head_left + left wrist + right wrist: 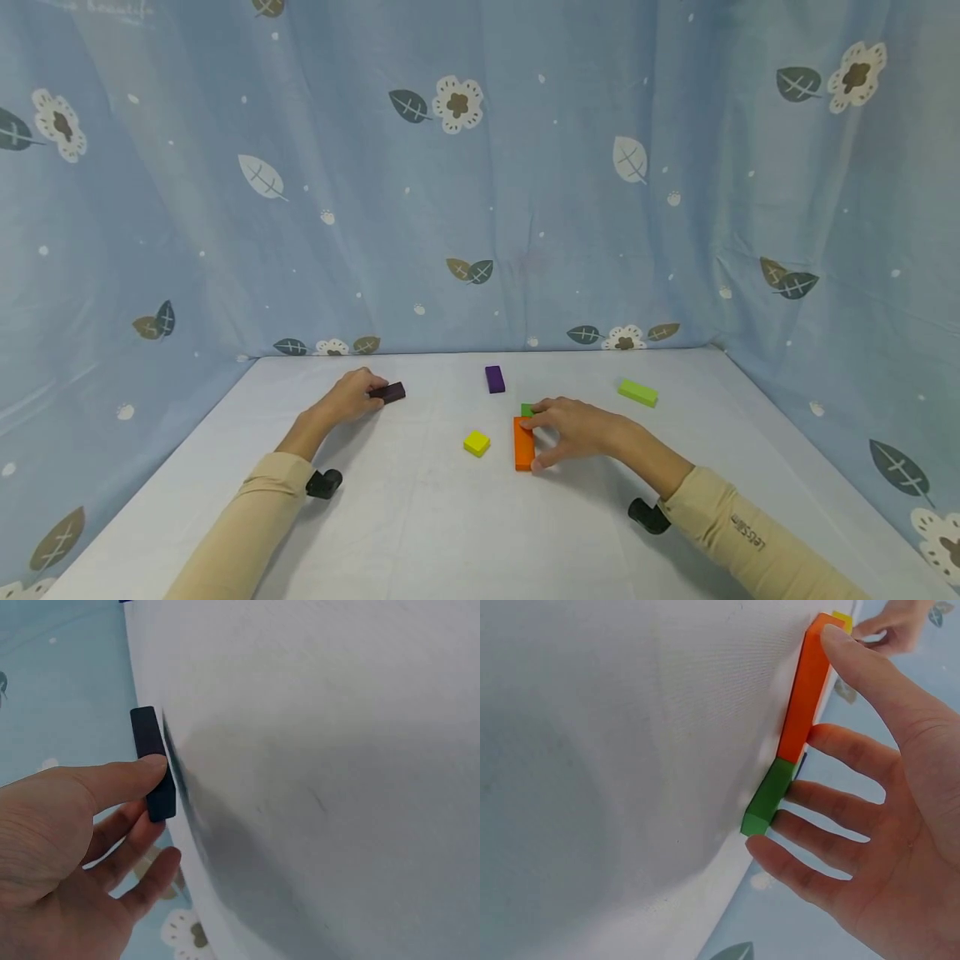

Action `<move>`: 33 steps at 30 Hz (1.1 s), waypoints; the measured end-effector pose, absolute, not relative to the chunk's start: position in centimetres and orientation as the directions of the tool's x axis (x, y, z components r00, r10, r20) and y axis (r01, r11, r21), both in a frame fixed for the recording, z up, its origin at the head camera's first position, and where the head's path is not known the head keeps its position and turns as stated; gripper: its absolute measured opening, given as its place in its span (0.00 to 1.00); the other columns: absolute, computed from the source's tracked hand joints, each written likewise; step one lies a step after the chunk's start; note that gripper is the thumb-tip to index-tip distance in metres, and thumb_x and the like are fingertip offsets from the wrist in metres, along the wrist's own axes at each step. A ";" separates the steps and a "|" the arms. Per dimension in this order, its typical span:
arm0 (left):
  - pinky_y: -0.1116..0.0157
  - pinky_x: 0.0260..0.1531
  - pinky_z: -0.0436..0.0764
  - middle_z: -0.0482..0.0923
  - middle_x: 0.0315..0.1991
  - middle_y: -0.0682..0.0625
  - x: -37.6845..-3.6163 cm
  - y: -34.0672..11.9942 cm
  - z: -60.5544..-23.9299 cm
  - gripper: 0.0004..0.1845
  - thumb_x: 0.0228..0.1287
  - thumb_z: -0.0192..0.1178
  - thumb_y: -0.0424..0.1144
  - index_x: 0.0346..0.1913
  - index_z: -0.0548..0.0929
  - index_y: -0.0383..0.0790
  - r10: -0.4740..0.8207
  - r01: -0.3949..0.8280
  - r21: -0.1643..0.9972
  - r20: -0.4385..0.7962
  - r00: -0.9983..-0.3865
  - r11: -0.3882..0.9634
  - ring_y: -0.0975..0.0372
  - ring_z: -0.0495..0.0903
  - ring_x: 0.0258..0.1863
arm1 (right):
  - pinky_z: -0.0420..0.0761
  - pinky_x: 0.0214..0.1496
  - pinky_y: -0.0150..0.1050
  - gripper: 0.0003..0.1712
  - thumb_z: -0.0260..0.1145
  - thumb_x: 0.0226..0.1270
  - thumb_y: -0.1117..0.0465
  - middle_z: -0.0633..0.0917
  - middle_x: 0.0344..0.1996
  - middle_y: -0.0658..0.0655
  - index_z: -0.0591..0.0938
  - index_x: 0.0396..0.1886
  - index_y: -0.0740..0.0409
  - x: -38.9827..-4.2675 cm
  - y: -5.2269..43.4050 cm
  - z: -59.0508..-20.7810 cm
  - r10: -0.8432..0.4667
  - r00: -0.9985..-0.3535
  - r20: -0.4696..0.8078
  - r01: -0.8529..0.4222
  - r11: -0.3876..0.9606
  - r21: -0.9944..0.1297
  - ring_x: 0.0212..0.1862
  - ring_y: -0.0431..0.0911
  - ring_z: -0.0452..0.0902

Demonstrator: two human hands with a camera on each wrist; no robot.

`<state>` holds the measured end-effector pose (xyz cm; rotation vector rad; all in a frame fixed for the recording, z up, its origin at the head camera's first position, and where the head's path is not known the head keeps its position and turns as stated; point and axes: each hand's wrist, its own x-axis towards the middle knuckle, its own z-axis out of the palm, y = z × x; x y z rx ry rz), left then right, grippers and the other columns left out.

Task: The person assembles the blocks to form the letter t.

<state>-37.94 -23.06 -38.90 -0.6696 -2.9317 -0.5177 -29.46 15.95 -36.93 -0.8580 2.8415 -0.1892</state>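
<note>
A white table stands before a blue flowered curtain, and both forearms in tan sleeves reach across it. The right hand lies low over the table, fingers spread and only slightly bent: the thumb presses the near end of the orange block, and the fingertips touch the small green block, which sits end to end against the orange one's far end. The left hand is stretched forward at the left, thumb and curled fingers pinching the near end of a dark block lying flat on the table. Loose on the table: a lime block at the right, a purple block at the back, a yellow cube just left of the orange block.
</note>
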 end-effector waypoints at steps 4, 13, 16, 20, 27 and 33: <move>0.54 0.45 0.74 0.78 0.41 0.40 -38.0 -22.5 -38.5 0.18 0.53 0.62 0.33 0.49 0.80 0.31 0.427 0.461 0.285 0.175 -0.887 0.840 0.51 0.76 0.43 | 0.68 0.60 0.53 0.40 0.65 0.43 0.31 0.69 0.63 0.55 0.74 0.58 0.39 -29.4 15.9 -37.0 -0.555 -0.822 -0.125 -0.535 0.829 -0.160 0.63 0.52 0.65; 0.55 0.44 0.74 0.79 0.42 0.42 -38.2 -21.0 -38.1 0.18 0.54 0.62 0.33 0.49 0.80 0.32 0.461 0.495 0.265 0.182 -0.868 0.828 0.54 0.75 0.42 | 0.69 0.59 0.54 0.40 0.64 0.42 0.30 0.69 0.63 0.55 0.74 0.58 0.38 -29.3 16.1 -37.1 -0.556 -0.821 -0.128 -0.538 0.829 -0.151 0.63 0.53 0.65; 0.56 0.44 0.74 0.79 0.41 0.42 -38.2 -20.2 -37.6 0.18 0.53 0.62 0.33 0.49 0.80 0.31 0.481 0.517 0.257 0.193 -0.855 0.816 0.54 0.75 0.42 | 0.69 0.59 0.54 0.40 0.64 0.42 0.30 0.69 0.63 0.55 0.74 0.58 0.39 -29.3 16.1 -37.1 -0.559 -0.820 -0.125 -0.541 0.827 -0.150 0.62 0.52 0.65; 0.56 0.44 0.73 0.80 0.40 0.42 -38.3 -19.2 -37.3 0.17 0.52 0.62 0.32 0.48 0.81 0.31 0.521 0.562 0.241 0.214 -0.826 0.791 0.54 0.75 0.41 | 0.69 0.59 0.54 0.40 0.64 0.42 0.30 0.69 0.63 0.54 0.74 0.58 0.38 -29.3 16.1 -37.1 -0.552 -0.824 -0.126 -0.535 0.832 -0.149 0.63 0.52 0.65; 0.58 0.43 0.73 0.81 0.39 0.45 -38.4 -17.9 -37.2 0.16 0.52 0.62 0.32 0.47 0.81 0.34 0.553 0.601 0.211 0.246 -0.796 0.771 0.56 0.76 0.40 | 0.69 0.60 0.54 0.41 0.64 0.43 0.30 0.68 0.63 0.54 0.73 0.59 0.38 -29.4 16.1 -37.1 -0.550 -0.825 -0.128 -0.532 0.833 -0.148 0.63 0.52 0.64; 0.59 0.41 0.71 0.79 0.40 0.45 -37.8 -16.7 -36.9 0.17 0.54 0.62 0.33 0.49 0.80 0.34 0.582 0.623 0.212 0.226 -0.781 0.753 0.56 0.73 0.39 | 0.69 0.60 0.53 0.40 0.63 0.43 0.30 0.69 0.63 0.55 0.74 0.58 0.38 -29.5 16.2 -37.2 -0.566 -0.816 -0.122 -0.549 0.823 -0.146 0.63 0.52 0.65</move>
